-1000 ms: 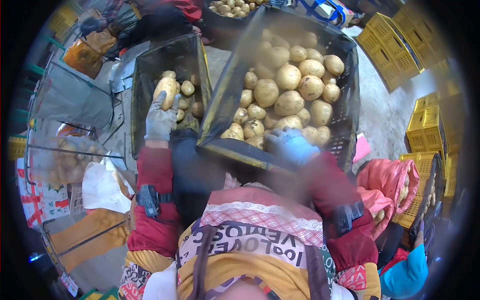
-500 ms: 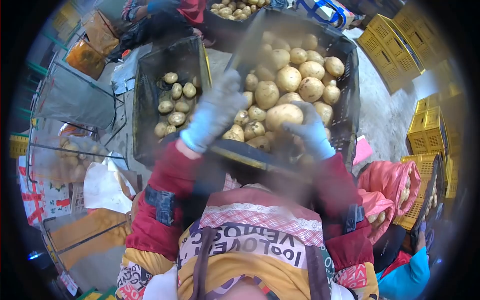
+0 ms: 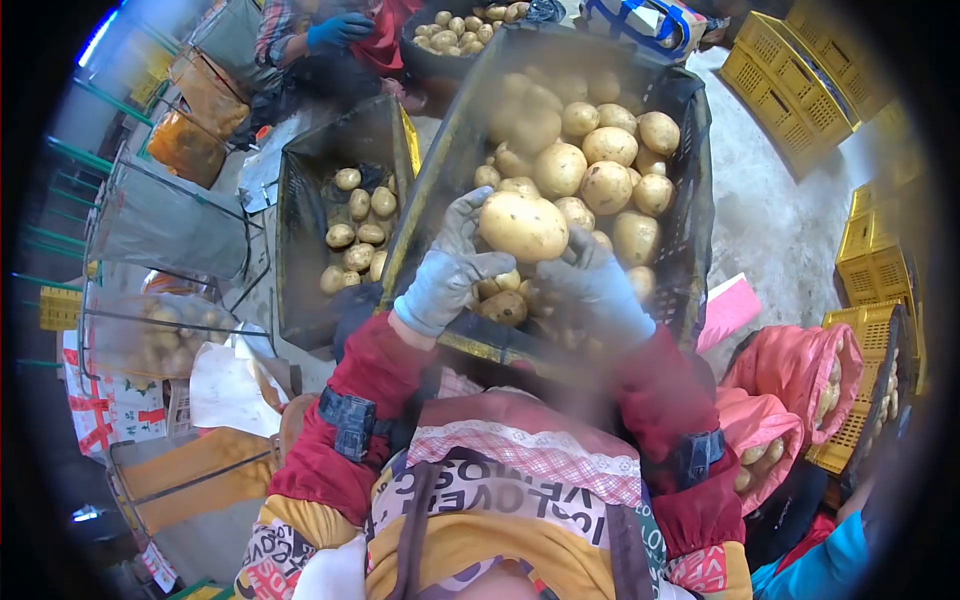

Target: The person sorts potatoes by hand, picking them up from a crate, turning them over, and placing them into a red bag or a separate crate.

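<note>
A large pale potato (image 3: 523,226) is between my two gloved hands above the big black-lined crate (image 3: 697,200). My left hand (image 3: 452,262), in a grey and light blue glove, is at the potato's left side with its thumb and fingers apart. On the other side my right hand (image 3: 598,285) has its fingertips closed on the potato's right end; haze blurs part of it. Many potatoes of mixed size (image 3: 610,146) fill the crate below. Smaller potatoes (image 3: 371,233) lie in the narrower lined crate (image 3: 300,235) at the left.
Yellow crates (image 3: 785,95) stand at the right, with pink sacks of potatoes (image 3: 800,372) lower down. Another person's blue-gloved hand (image 3: 340,31) is at the top left, near a black tub of potatoes (image 3: 455,62). Metal-framed bag stands (image 3: 170,225) line the left.
The potato has moved left and slightly closer to me with my right hand. My left hand has turned palm inward and opened beside it. The other person's gloved hand shows more fully.
</note>
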Demonstrator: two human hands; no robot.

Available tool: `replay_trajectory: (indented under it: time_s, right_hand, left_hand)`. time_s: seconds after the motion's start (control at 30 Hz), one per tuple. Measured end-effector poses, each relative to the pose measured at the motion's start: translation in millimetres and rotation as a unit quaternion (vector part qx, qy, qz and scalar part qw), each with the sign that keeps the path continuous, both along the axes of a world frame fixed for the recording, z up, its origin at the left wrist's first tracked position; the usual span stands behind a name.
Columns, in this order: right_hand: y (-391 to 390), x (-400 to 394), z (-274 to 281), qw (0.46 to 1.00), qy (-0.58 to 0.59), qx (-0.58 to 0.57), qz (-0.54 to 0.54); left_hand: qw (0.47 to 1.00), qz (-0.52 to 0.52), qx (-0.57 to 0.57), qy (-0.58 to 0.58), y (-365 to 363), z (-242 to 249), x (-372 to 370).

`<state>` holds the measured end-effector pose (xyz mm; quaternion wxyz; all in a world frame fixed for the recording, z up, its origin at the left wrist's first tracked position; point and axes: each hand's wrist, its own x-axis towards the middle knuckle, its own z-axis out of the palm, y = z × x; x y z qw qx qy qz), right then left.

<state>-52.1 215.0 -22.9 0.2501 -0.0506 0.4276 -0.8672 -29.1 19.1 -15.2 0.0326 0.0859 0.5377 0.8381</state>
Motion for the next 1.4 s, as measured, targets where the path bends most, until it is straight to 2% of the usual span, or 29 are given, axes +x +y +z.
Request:
replay_trajectory:
  time_s: [0.07, 0.1, 0.17, 0.2, 0.27, 0.3, 0.37, 0.5, 0.57, 0.67, 0.7, 0.77, 0.8, 0.87, 0.9, 0.93, 0.97, 1.0, 1.03, 1.07, 1.1, 1.13, 1.17, 1.2, 1.23, 1.27, 1.3, 1.37, 1.4]
  right_hand:
    - [-0.5, 4.8, 5.9, 0.998, -0.045, -0.02, 0.033]
    - [1.9, 4.5, 13.3, 0.998, -0.045, -0.022, 0.029]
    - [7.6, 2.6, 28.9, 0.979, -0.142, -0.136, 0.06]
    - [8.3, 2.3, 28.1, 0.979, -0.141, -0.135, 0.058]
    - [6.5, 2.3, 21.3, 1.0, 0.015, -0.016, -0.012]
    - [4.0, 1.5, 15.3, 1.0, 0.015, -0.015, -0.011]
    - [-3.0, -0.1, 3.9, 0.964, 0.243, 0.07, -0.087]
    - [-8.1, 3.8, 2.7, 0.976, 0.201, 0.031, -0.083]
    - [-5.1, 3.3, 2.9, 0.925, 0.295, 0.222, -0.087]
    - [-4.2, 3.2, 5.8, 0.911, 0.319, 0.252, -0.075]
    - [-3.2, 2.2, 6.4, 0.909, 0.321, 0.256, -0.072]
    - [1.8, -3.7, 5.7, 0.853, 0.339, 0.378, -0.123]
    - [13.2, -12.8, -9.6, 0.85, 0.342, 0.382, -0.12]
    - [42.7, -35.6, -49.9, 0.759, 0.344, 0.525, -0.171]
    - [46.1, -36.0, -44.2, 0.759, 0.347, 0.524, -0.167]
    - [46.7, -33.5, -34.1, 0.738, 0.261, 0.621, -0.046]
    - [44.9, -31.3, -28.6, 0.692, 0.168, 0.698, 0.077]
    - [42.6, -30.2, -33.7, 0.692, 0.17, 0.697, 0.078]
    - [41.6, -27.4, -42.3, 0.607, 0.252, 0.74, 0.143]
    - [42.9, -24.2, -49.0, 0.511, 0.327, 0.768, 0.206]
    - [37.6, -18.5, -38.0, 0.509, 0.323, 0.77, 0.207]
    - [27.3, -11.4, -17.7, 0.499, 0.319, 0.782, 0.195]
    - [21.7, -7.0, -6.2, 0.488, 0.315, 0.794, 0.182]
    - [22.4, -5.7, -5.4, 0.487, 0.31, 0.797, 0.181]
    - [23.3, -5.3, -4.9, 0.486, 0.3, 0.794, 0.207]
    - [23.5, -4.9, -4.7, 0.487, 0.291, 0.79, 0.232]
    - [22.4, -3.9, -3.3, 0.488, 0.286, 0.792, 0.229]
    - [20.4, -3.3, 2.7, 0.551, 0.256, 0.763, 0.22]
    - [21.2, -6.4, 5.6, 0.553, 0.252, 0.764, 0.218]
  left_hand:
    - [0.992, 0.049, -0.109, 0.035, 4.3, 3.2, 2.0]
    - [0.992, 0.044, -0.11, 0.035, 9.5, 6.5, 4.8]
    - [0.992, 0.049, -0.108, 0.031, 20.5, 13.6, 9.4]
    - [0.993, 0.047, -0.107, 0.033, 20.4, 12.7, 7.8]
    - [0.988, -0.02, -0.154, 0.009, 16.2, 10.0, 6.5]
    - [0.988, -0.019, -0.153, 0.009, 15.6, 14.4, 7.0]
    - [0.983, -0.119, -0.111, -0.08, 13.0, 26.4, 10.2]
    - [0.994, -0.063, -0.092, -0.011, 12.3, 17.2, 11.9]
    - [0.996, -0.069, -0.041, -0.045, 12.1, 22.7, 13.9]
    - [0.992, -0.042, -0.119, -0.01, 10.6, 16.2, 15.5]
    - [0.993, -0.042, -0.113, -0.008, 10.0, 17.0, 16.7]
    - [0.997, -0.009, -0.082, -0.013, 8.4, 19.6, 19.4]
    - [0.997, -0.007, -0.076, -0.012, 7.3, 18.5, 20.1]
    - [0.994, 0.099, -0.049, 0.027, 0.8, 17.0, 19.8]
    - [0.993, 0.104, -0.048, 0.027, -7.6, 18.7, 20.0]
    - [0.99, 0.124, -0.06, 0.022, -19.7, 22.1, 20.3]
    - [0.987, 0.144, -0.073, 0.018, -32.8, 24.6, 20.7]
    - [0.956, 0.221, -0.172, 0.091, -48.4, 17.4, 20.7]
    - [0.92, 0.24, -0.247, 0.189, -68.8, 19.1, 21.7]
    - [0.975, 0.185, -0.106, 0.061, -88.0, 9.8, 21.4]
    - [0.983, 0.184, 0.003, 0.004, -106.8, 14.1, 20.7]
    - [0.965, 0.157, 0.192, -0.083, -139.2, -4.6, 18.3]
    - [0.955, 0.232, 0.172, -0.059, -150.7, -5.1, 13.9]
    - [0.967, 0.219, 0.128, -0.027, -172.2, -13.5, 17.5]
    - [0.965, 0.242, 0.091, -0.051, -205.5, -45.6, 15.2]
    - [0.964, 0.258, -0.044, -0.043, -244.9, -92.1, 10.1]
    - [0.966, 0.252, -0.044, -0.043, -240.4, -85.7, 6.2]
    - [0.853, 0.471, -0.09, -0.205, -231.4, -72.1, -0.9]
    - [0.879, 0.426, -0.215, -0.024, -205.0, -51.8, 9.5]
